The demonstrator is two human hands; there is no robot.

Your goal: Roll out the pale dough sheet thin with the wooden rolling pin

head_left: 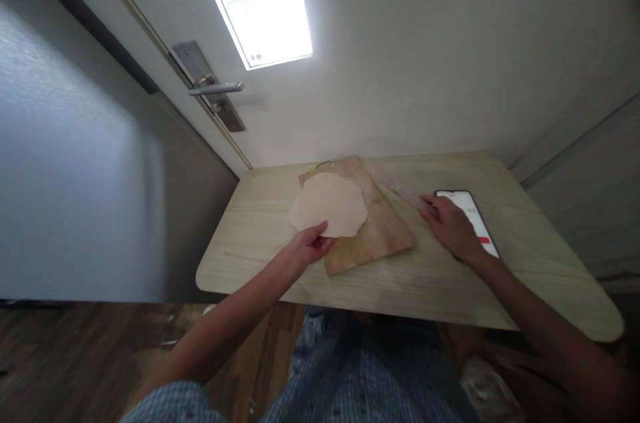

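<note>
Head view shows us a pale sheet (330,203), already flat and broad, above the far left part of the board (370,243) and reaching past its left edge. The left hand (313,243) has it by the near edge, with the thumb on top and the fingers beneath, pinched together with little gap. The right hand (453,229) closes its fingers around the near end of a stick (403,194), which points to the far left, over the table (525,229).

As for progress, we judge that the flattening is well advanced, because the sheet looks thin and even. Its outline, however, is not a clean round: we see blunt corners on the right and near sides. If a rounder shape is wanted, this part is left. The stick is away from the sheet, so we believe that no rolling is done at this instant.

Some points we cannot make out. The left fingers are mostly hidden under the sheet, and we cannot tell whether the sheet touches the board everywhere or is partly lifted. The far end of the stick is blurred and almost melts into the table. The right hand covers part of the phone (473,213), and we cannot read its screen.
</note>
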